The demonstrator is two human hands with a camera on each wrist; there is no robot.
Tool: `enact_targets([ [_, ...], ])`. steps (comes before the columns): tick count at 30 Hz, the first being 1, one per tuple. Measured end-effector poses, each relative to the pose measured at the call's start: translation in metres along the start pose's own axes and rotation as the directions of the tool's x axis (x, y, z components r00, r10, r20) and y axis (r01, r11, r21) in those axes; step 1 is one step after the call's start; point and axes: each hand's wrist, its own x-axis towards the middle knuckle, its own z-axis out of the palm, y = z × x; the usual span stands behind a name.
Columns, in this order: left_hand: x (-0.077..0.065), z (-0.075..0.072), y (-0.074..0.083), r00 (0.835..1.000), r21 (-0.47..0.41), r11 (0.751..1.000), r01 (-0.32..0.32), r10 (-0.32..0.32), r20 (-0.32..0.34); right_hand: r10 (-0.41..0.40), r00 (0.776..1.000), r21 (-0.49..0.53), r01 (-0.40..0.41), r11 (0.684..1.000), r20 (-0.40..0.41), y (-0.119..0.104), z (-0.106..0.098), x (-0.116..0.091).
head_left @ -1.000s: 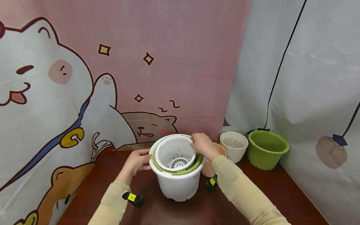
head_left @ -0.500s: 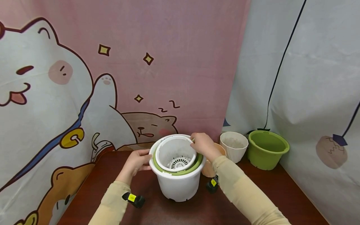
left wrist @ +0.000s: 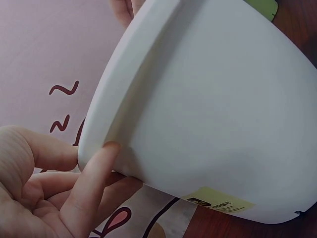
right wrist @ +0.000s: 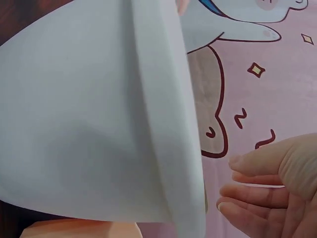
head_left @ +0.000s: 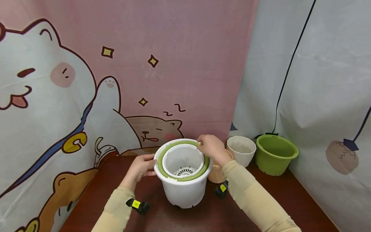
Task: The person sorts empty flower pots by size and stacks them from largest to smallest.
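Observation:
A large white flower pot (head_left: 184,195) stands upright on the table. Nested inside it is a green pot, whose rim (head_left: 161,167) shows as a ring. Within that sits a smaller white pot (head_left: 177,157) with a slotted bottom. My left hand (head_left: 143,166) pinches the large pot's rim at the left; in the left wrist view its thumb presses under the lip (left wrist: 121,119). At the right back of the rim is my right hand (head_left: 213,148). The right wrist view shows its fingers (right wrist: 255,196) relaxed, holding nothing, just past the rim.
Right behind the nested pots is an orange pot (head_left: 215,175), partly hidden by my right arm. A cream faceted pot (head_left: 241,154) and another green pot (head_left: 273,164) stand farther right, near the cloth wall (head_left: 318,96). The table (head_left: 95,203) is dark red-brown.
The smaller white pot has dropped deeper into the green pot and shifted slightly right, uncovering its rim all round. My right hand has let go and moved slightly up and right. The left hand stays put.

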Motion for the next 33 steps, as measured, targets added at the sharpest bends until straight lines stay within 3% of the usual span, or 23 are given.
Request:
enact_targets([
  [11, 0.001, 0.0, -0.001, 1.0, -0.001, 1.0, 0.0, 0.0, 0.0, -0.068, 0.998, 0.165, 0.065, 0.984, 0.014, 0.012, -0.003, -0.007],
  [18, 0.0, 0.0, -0.001, 1.0, 0.004, 1.0, -0.003, 0.004, -0.006, -0.117, 0.993, 0.207, 0.114, 0.972, -0.001, 0.015, -0.008, -0.014],
  [33, -0.001, 0.0, 0.0, 1.0, 0.008, 1.0, 0.002, -0.002, -0.003, -0.242, 0.956, 0.244, 0.277, 0.929, -0.167, 0.035, -0.004, -0.023],
])
